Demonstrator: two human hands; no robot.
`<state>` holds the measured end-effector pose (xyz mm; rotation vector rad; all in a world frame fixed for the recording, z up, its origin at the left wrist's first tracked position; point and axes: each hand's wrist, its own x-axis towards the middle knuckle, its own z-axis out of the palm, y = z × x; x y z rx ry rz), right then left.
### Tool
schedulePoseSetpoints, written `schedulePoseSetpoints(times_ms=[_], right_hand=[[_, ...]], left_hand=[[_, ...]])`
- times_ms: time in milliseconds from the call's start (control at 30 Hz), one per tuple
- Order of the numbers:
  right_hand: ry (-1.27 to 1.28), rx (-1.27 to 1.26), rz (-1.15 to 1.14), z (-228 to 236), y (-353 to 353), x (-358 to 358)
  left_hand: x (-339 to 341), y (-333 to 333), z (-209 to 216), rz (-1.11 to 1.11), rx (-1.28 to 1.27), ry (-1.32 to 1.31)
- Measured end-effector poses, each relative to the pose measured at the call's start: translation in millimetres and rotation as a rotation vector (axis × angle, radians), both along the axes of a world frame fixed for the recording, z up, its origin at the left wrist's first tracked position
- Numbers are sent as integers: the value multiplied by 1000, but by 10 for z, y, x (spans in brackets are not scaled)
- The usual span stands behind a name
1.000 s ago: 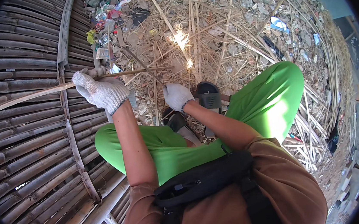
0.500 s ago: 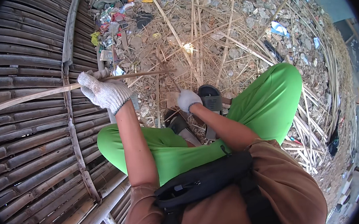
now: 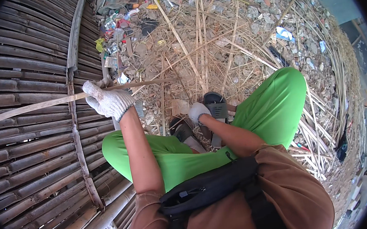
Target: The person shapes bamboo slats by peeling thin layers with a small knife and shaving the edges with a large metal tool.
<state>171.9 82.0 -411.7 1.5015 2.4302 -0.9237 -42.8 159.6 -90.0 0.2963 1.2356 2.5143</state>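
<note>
My left hand (image 3: 109,99), in a white knitted glove, is closed round a long, flat bamboo strip (image 3: 33,110). One end of the strip reaches left over the slatted bamboo wall; the other points right, over the littered ground. My right hand (image 3: 199,112), also gloved in white, is closed low between my knees, beside my right sandal (image 3: 216,106). A thin, dark, blade-like tool (image 3: 186,92) sticks up from this hand towards the strip's right end. Its handle is hidden in the glove, and I cannot tell whether the blade touches the strip.
Close on my left is the slatted bamboo wall (image 3: 32,151). Straw, shavings and long bamboo pieces (image 3: 202,37) cover the ground ahead, with coloured litter (image 3: 117,26) at the far left. A heap of split bamboo strips (image 3: 317,146) lies right of my green-trousered knee.
The bamboo strip has slid right, so its left end now shows. My right hand has moved slightly right and nearer to me with the blade. My left hand is slightly lower.
</note>
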Motion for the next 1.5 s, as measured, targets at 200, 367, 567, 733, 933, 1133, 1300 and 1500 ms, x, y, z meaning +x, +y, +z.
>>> schedulePoseSetpoints(times_ms=[200,367,567,733,933,1133,1300,1500], right_hand=[[371,56,-384,1069,-22,-739],[390,95,-441,875,-192,-607],[-140,112,456,341,49,-173],[399,243,-471,690,-290,-524],[-144,-139,228,511,55,203],[361,103,-352,1320,-176,-724],[-209,59,483,323,138,208],[-27,86,293,842,486,327]], left_hand=[[-100,-119,-64,41,42,52],[-183,-229,16,79,5,31],[-212,-165,-203,69,18,36],[-274,-230,-135,122,-8,18],[24,-162,-128,-75,90,84],[-61,-273,-183,-104,122,198],[-50,-208,-223,-272,203,146],[-134,-256,-170,-359,208,266]])
